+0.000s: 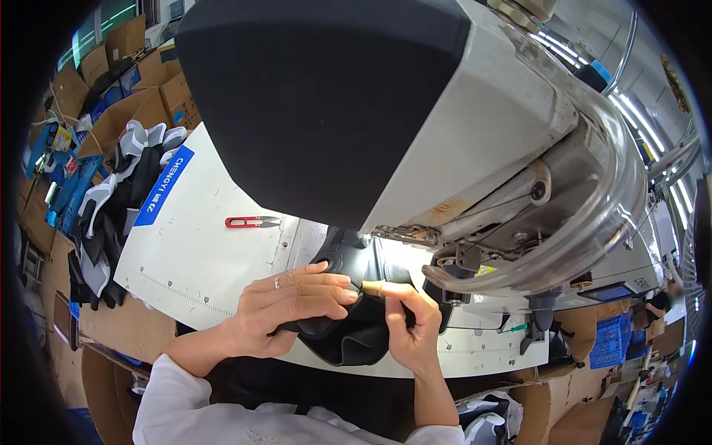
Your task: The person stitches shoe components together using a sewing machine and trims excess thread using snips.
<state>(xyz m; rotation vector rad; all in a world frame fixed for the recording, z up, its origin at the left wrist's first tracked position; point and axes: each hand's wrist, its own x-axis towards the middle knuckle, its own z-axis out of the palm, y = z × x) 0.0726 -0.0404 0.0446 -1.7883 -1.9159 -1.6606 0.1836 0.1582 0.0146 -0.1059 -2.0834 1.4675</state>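
One black workpiece (354,347), one sewing machine (475,141), one snips (253,222) show.

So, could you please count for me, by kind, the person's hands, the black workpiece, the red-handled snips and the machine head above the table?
Hands: 2 (left hand, right hand)
Black workpiece: 1
Red-handled snips: 1
Machine head: 1
Total: 5

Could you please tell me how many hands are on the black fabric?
2: the left hand, wearing a silver ring, on the left of the black fabric piece; the right hand on its right side.
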